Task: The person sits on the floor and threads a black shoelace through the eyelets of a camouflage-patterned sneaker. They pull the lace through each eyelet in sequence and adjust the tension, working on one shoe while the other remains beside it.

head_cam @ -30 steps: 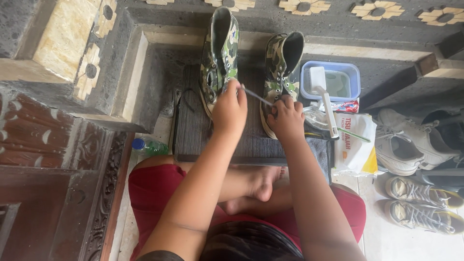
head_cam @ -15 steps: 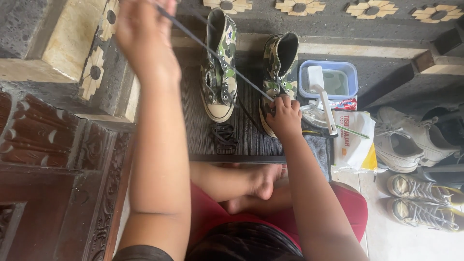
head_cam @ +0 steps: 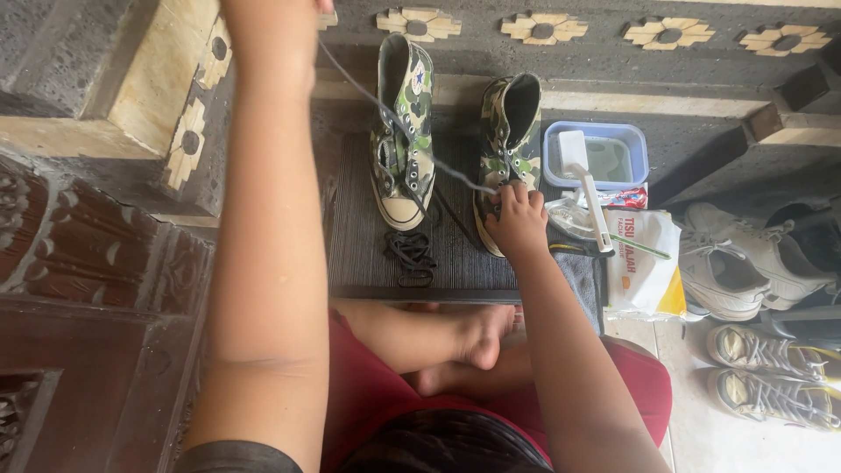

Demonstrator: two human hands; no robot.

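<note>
Under the right hand [head_cam: 517, 219] sits a camo sneaker [head_cam: 508, 149], pinned down; left hand [head_cam: 272, 17] above grips its shoelace [head_cam: 394, 123] taut.

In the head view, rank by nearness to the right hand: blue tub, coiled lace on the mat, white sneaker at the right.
From the right hand:
1. Coiled lace, just left on the mat.
2. Blue tub, up and right.
3. White sneaker, far right.
</note>
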